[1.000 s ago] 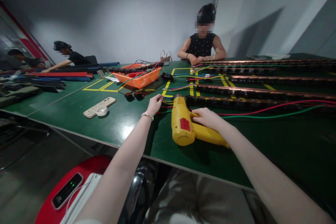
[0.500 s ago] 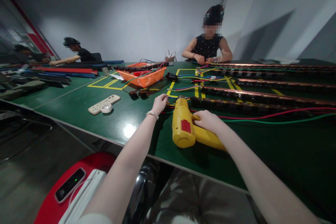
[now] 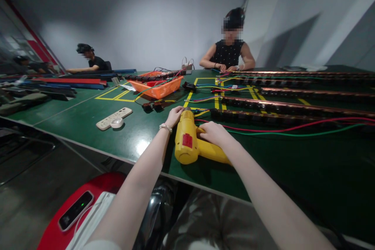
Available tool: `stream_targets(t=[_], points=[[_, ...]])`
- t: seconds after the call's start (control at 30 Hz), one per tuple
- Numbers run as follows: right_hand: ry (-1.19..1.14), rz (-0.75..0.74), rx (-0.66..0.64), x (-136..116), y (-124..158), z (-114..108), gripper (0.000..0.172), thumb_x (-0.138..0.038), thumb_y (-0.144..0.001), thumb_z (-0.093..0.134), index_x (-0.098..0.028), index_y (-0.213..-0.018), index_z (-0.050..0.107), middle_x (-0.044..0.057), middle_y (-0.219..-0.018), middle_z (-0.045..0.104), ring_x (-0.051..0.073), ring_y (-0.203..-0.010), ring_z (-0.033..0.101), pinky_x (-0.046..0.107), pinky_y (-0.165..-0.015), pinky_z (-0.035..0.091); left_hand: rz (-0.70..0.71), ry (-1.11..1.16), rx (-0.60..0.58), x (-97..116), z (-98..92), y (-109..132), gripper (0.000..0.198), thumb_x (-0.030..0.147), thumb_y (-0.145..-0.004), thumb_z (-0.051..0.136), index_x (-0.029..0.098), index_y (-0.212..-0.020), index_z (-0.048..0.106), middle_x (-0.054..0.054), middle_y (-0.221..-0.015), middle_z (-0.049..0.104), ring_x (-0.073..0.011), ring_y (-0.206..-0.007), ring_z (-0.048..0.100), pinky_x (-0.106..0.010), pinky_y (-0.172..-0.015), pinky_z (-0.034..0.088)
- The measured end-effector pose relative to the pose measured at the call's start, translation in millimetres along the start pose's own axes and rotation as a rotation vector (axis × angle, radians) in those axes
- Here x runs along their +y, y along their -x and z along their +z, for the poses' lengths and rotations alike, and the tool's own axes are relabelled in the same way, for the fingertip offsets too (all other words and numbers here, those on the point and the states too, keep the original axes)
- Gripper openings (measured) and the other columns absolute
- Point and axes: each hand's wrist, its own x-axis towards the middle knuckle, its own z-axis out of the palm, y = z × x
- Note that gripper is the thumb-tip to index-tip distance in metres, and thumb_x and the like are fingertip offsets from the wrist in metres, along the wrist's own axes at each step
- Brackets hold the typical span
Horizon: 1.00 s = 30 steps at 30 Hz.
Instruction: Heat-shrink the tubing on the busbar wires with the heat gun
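My right hand (image 3: 213, 133) closes its grip on the handle of a yellow plastic heat gun (image 3: 185, 142) lying on the green surface (image 3: 88, 121), barrel running ahead-left of that grip. My left hand (image 3: 173, 115) sits beside the nozzle; I cannot tell its grip.

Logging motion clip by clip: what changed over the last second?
The right hand, gripping the yellow heat gun, slid it left across the green table, so that its nozzle now sits beside the left hand. The left hand stayed at the coloured wires. The white power strip and orange basket did not move.
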Motion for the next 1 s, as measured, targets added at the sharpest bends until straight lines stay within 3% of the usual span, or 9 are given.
stream_targets(t=[0.43, 1.0], points=[[-0.018, -0.042, -0.016, 15.4, 3.6, -0.5, 0.029, -0.041, -0.090, 0.052, -0.016, -0.105, 0.059, 0.005, -0.102, 0.061, 0.016, -0.090, 0.059, 0.037, -0.081, 0.050, 0.063, -0.043, -0.037, 0.0, -2.7, -1.3, 0.022, 0.024, -0.081, 0.052, 0.013, -0.087, 0.070, -0.007, -0.090, 0.072, -0.0194, -0.088, 0.063, -0.028, -0.082, 0.048], [0.014, -0.045, -0.005, 20.8, 1.4, 0.9, 0.031, -0.041, -0.090, 0.053, -0.017, -0.108, 0.058, 0.006, -0.107, 0.060, 0.017, -0.093, 0.059, 0.038, -0.082, 0.050, -0.013, -0.090, 0.072, -3.4, 3.4, -1.5, 0.020, 0.022, -0.081, 0.052, 0.015, -0.084, 0.070, -0.007, -0.090, 0.072, -0.0187, -0.086, 0.064, -0.028, -0.081, 0.048]])
